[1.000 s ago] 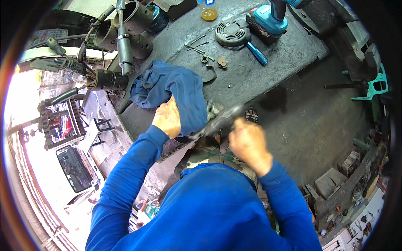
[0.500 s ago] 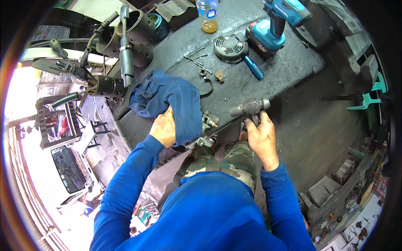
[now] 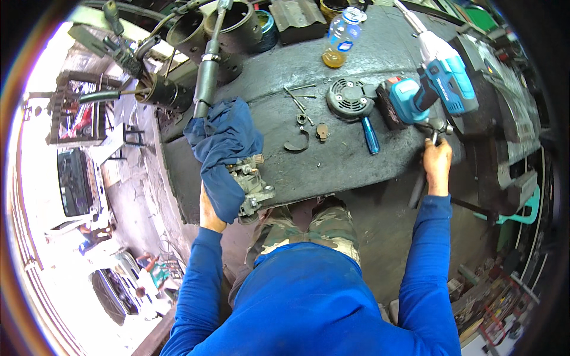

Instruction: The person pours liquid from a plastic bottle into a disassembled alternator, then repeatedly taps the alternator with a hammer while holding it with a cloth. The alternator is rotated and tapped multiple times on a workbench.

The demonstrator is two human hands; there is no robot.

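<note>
My left hand [image 3: 212, 210] is at the bench's near left edge, its fingers hidden beneath a crumpled blue cloth [image 3: 228, 139]. Beside the cloth lies a grey metal machine part [image 3: 252, 185] with a lug, partly covered by it. My right hand [image 3: 437, 163] is closed round the handle of a ball-peen hammer [image 3: 438, 125], out at the bench's right side. The hammer's head is up close to the base of a teal cordless impact wrench [image 3: 448, 86]; whether they touch I cannot tell.
On the dark bench [image 3: 285, 178] lie a round black slotted cover [image 3: 350, 98], a blue-handled screwdriver [image 3: 370, 136], long bolts [image 3: 298, 98], a metal clip [image 3: 297, 142] and small parts. A plastic bottle [image 3: 341, 44] stands behind; metal cylinders [image 3: 231, 26] are at the back left.
My right hand has carried the hammer right and away from me, to near the impact wrench. My left hand has shifted left and nearer with the cloth, exposing more of the metal part.
</note>
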